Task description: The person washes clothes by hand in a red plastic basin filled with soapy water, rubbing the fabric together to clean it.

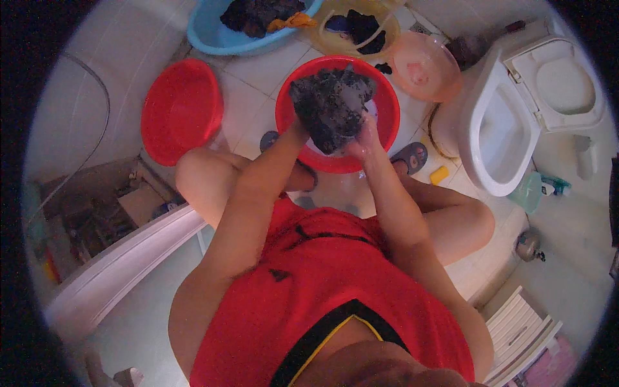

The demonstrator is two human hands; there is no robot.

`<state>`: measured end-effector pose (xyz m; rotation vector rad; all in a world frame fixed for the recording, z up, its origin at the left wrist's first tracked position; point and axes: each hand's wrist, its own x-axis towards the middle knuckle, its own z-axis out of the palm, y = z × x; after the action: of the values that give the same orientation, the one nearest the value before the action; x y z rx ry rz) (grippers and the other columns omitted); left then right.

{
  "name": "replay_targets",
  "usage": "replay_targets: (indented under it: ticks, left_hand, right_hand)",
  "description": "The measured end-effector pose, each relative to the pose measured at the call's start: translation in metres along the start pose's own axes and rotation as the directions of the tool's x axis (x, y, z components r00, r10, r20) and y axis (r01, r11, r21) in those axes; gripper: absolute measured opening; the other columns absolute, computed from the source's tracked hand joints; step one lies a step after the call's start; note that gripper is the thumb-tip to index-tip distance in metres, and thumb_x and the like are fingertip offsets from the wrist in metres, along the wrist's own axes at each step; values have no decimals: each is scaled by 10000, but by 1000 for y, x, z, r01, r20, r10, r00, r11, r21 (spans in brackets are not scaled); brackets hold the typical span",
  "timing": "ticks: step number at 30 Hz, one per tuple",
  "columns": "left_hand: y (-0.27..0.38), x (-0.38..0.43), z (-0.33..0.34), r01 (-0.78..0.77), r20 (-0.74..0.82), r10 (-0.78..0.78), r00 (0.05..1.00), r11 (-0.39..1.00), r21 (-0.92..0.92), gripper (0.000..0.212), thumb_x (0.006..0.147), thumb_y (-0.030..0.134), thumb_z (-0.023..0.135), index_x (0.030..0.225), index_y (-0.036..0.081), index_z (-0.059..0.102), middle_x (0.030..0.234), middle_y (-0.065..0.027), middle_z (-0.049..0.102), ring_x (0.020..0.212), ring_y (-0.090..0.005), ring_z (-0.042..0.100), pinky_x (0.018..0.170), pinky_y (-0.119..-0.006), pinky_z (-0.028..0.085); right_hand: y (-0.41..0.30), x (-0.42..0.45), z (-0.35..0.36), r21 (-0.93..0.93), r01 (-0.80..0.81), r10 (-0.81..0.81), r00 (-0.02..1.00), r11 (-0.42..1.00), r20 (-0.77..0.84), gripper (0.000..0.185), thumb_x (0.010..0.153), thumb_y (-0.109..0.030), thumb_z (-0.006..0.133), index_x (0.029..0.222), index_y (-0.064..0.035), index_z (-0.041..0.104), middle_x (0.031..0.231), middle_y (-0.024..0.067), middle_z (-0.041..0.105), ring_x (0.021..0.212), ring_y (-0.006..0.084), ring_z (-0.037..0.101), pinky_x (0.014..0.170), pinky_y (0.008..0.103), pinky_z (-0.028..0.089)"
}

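A dark grey, wet-looking bundle of cloth is held up over a red plastic basin on the tiled floor. My left hand grips its lower left side, and the cloth hides most of the fingers. On the right side, my right hand holds the cloth's lower edge, its fingers partly covered. Some pale liquid shows in the basin beneath the bundle.
Another red basin leans at the left. Beyond lie a blue tub with dark cloth, a yellowish basin and a pink basin. A white toilet stands right, near a yellow block.
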<state>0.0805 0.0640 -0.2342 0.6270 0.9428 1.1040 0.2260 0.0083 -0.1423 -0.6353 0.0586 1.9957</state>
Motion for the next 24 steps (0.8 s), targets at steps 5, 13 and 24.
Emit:
replay_targets:
  ticks: [5,13,24]
  left_hand:
    - [-8,21,-15,208,122,-178,976,928,-308,332,900,310,482,1079,46,573,1060,-109,610,926,-251,600,848,-406,481]
    - [-9,55,-17,340,275,-235,932,829,-444,324,900,304,483,1078,51,579,1027,-112,623,896,-254,608,814,-404,493]
    - [53,19,44,178,-120,-149,981,943,282,333,902,307,470,1035,41,619,970,-117,642,871,-259,606,782,-418,471]
  right_hand:
    - [-22,-37,26,10,-330,330,944,944,12,734,805,-622,491,1310,-91,441,1357,116,432,1229,281,416,1045,491,273]
    - [-40,-21,17,-745,-175,126,984,643,-122,665,820,-535,569,1282,-69,458,1223,99,548,1106,232,528,957,350,403]
    - [-38,7,-6,-951,147,-6,988,-273,154,610,716,-327,666,1222,-34,491,1147,183,579,1041,311,570,924,374,430]
